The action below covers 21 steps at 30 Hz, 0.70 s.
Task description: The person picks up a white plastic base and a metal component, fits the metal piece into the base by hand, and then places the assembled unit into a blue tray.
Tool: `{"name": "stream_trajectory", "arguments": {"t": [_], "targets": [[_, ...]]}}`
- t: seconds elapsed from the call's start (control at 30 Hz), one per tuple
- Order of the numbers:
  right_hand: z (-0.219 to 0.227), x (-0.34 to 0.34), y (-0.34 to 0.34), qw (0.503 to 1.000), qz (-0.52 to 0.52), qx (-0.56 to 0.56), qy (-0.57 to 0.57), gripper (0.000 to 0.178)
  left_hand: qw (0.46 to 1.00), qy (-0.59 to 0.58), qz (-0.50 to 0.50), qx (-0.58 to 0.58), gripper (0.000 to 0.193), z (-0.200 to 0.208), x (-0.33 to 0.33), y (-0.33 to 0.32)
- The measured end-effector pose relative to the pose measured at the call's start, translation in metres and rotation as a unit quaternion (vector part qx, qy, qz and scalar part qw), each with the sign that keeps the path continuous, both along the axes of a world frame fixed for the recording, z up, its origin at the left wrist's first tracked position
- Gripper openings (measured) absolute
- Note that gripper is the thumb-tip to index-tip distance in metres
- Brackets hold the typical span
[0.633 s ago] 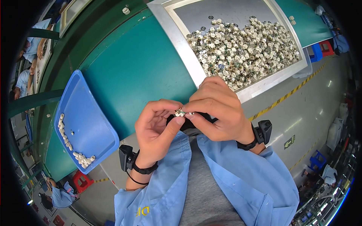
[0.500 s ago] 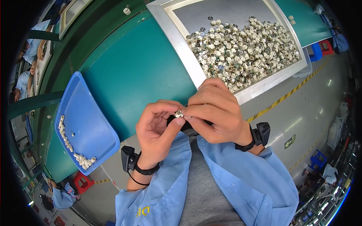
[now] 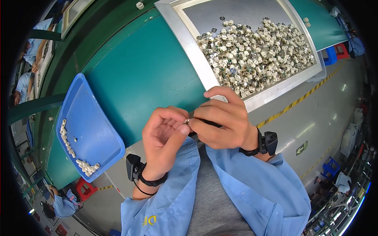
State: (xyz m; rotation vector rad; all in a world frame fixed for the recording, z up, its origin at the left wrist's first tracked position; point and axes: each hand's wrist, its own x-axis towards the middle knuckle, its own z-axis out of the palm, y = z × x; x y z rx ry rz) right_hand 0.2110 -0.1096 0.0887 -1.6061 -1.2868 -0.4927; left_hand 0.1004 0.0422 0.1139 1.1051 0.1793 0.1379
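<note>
In front of my chest both hands meet at a small white-and-metal part point(image 3: 186, 122), mostly covered by fingers. My left hand point(image 3: 161, 135) pinches it between thumb and index finger, the other fingers curled loosely behind. From the right, my right hand point(image 3: 224, 122) closes its thumb and fingertips at the same part, its index finger raised off it. Just beyond the right hand lies a metal-framed tray point(image 3: 193, 55) with a heap of small white and dark parts point(image 3: 260, 55). A blue plastic tray point(image 3: 92, 118) on the left holds several short white cylinders point(image 3: 87, 168) along its edge and one small darker piece point(image 3: 75, 139).
A green work surface point(image 3: 145, 70) stretches between the two trays. Stray white pieces lie at the far edge point(image 3: 139, 5) and at the right point(image 3: 306, 21). Co-workers in blue point(image 3: 65, 204) sit on the left. Red point(image 3: 84, 188) and blue stools point(image 3: 331, 167) stand on the floor.
My right hand has shifted slightly left and closed in on the part, its index finger lifting away. Less of the part shows now. The left hand has barely moved.
</note>
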Motion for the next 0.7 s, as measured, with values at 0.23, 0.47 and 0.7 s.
{"name": "stream_trajectory", "arguments": {"t": [0.23, 0.47, 0.7], "targets": [[0.005, -0.004, 0.001, 0.999, 0.005, 0.014, 0.050, 0.027, 0.997, 0.006, 0.038, -0.073, 0.015, 0.003, 0.002, -0.002], [0.007, -0.010, 0.000, 0.979, 0.048, 0.049, 0.192, 0.018, 0.994, -0.004, 0.053, -0.098, 0.012, 0.004, 0.000, -0.007], [0.002, -0.014, 0.002, 0.944, 0.104, 0.065, 0.307, 0.017, 0.995, -0.007, 0.058, -0.087, 0.012, 0.002, -0.005, -0.008]]}}
